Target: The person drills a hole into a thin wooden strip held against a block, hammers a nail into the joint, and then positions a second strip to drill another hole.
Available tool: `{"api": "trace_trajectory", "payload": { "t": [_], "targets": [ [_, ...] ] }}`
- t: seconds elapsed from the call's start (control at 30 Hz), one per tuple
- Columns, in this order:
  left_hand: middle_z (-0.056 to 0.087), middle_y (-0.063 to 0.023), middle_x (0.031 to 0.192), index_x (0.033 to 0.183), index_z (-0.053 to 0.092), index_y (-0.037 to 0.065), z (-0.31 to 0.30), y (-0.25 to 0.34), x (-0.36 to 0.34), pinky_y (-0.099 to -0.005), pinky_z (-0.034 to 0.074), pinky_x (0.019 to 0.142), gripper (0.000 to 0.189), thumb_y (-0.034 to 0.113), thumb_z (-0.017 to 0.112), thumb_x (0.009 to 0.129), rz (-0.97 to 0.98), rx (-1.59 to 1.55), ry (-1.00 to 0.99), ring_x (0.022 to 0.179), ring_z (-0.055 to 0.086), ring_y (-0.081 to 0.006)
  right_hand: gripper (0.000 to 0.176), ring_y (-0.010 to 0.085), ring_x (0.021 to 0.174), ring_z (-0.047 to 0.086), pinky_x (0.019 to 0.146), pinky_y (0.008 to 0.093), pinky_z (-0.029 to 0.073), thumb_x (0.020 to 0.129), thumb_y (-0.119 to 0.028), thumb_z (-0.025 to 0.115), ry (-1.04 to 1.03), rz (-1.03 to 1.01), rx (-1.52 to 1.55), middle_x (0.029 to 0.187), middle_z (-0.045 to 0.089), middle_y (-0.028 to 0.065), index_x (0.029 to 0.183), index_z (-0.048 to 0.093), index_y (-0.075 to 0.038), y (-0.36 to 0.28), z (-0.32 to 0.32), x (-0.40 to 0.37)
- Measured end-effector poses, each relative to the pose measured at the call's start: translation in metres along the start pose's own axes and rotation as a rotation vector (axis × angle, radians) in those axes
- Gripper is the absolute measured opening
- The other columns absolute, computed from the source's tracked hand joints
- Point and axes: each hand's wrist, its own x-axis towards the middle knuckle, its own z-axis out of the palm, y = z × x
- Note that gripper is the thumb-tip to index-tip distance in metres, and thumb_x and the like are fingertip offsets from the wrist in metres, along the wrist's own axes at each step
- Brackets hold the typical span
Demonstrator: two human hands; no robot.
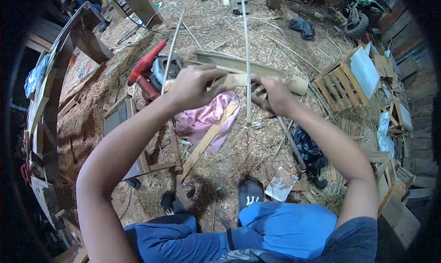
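Both hands are raised in front of me over the littered floor. My left hand (196,84) is curled round the left part of a pale wooden strip (236,80) that runs crosswise between the hands. At the strip's right part, my right hand (272,96) has its fingers bent around it, beside a long thin upright stick (248,51). Another thin stick (173,47) slants past my left hand. Below the hands lies a pink cloth (209,120) with a flat wooden slat (209,141) across it.
A red and grey power saw (149,72) sits left of my left hand. Behind the hands lies a long channel-shaped board (239,63). A slatted crate (342,86) stands at right, black plastic (308,148) lies nearer, and a wooden frame (120,120) is at left.
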Motion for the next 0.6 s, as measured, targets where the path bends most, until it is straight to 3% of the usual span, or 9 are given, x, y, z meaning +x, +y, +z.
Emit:
{"api": "trace_trajectory", "payload": {
  "t": [0.17,0.23,0.27,0.37,0.57,0.6],
  "targets": [
    [0.070,-0.0169,0.097,0.118,0.072,0.002,0.009,0.006,0.012,-0.0436,0.055,0.073,0.040,0.030,0.078,0.089,-0.092,0.026,-0.229,0.085,0.069,-0.0376,0.047,0.0429,0.104,0.068,0.091,0.0463,0.055,0.087,-0.016,0.075,-0.071,0.058,0.044,0.113,0.070,0.0269,0.128,0.061,0.000,0.018,0.006,-0.007],
    [0.069,-0.0144,0.095,0.116,0.072,0.005,0.014,-0.006,0.009,-0.0447,0.055,0.072,0.039,0.034,0.075,0.091,-0.071,0.026,-0.209,0.085,0.069,-0.0364,0.051,0.0439,0.104,0.068,0.092,0.0461,0.055,0.087,-0.020,0.075,-0.070,-0.039,0.052,0.115,0.069,0.0272,0.131,0.059,0.000,0.026,0.015,-0.004],
    [0.069,-0.0119,0.094,0.115,0.073,0.007,0.016,-0.010,0.004,-0.0457,0.055,0.071,0.038,0.038,0.072,0.092,-0.033,0.019,-0.180,0.086,0.069,-0.0352,0.054,0.0437,0.103,0.068,0.093,0.0473,0.054,0.086,-0.021,0.075,-0.124,0.027,0.037,0.114,0.069,0.0273,0.132,0.058,0.000,0.028,0.018,-0.006],
    [0.068,-0.0159,0.095,0.118,0.072,0.004,0.011,-0.007,-0.004,-0.0434,0.055,0.072,0.040,0.030,0.078,0.089,-0.157,-0.003,-0.306,0.083,0.069,-0.0363,0.051,0.0436,0.100,0.068,0.091,0.0484,0.055,0.086,-0.020,0.074,-0.163,-0.087,-0.013,0.112,0.069,0.0270,0.130,0.058,0.001,0.053,0.043,0.001],
    [0.068,-0.0149,0.092,0.118,0.072,0.006,0.031,-0.034,-0.041,-0.0428,0.055,0.066,0.038,0.026,0.080,0.087,-0.155,-0.034,-0.175,0.077,0.069,-0.0343,0.046,0.0431,0.096,0.068,0.087,0.0497,0.055,0.090,-0.019,0.073,-0.183,-0.043,0.006,0.104,0.069,0.0264,0.128,0.058,0.002,0.057,0.076,0.003],
    [0.068,-0.0141,0.093,0.120,0.072,0.008,0.035,-0.036,-0.048,-0.0442,0.054,0.067,0.040,0.032,0.077,0.089,-0.185,-0.026,-0.206,0.080,0.069,-0.0355,0.048,0.0428,0.100,0.069,0.090,0.0494,0.055,0.090,-0.017,0.073,-0.203,-0.023,-0.040,0.109,0.069,0.0278,0.132,0.058,0.001,0.062,0.083,0.000]
  ]
}}
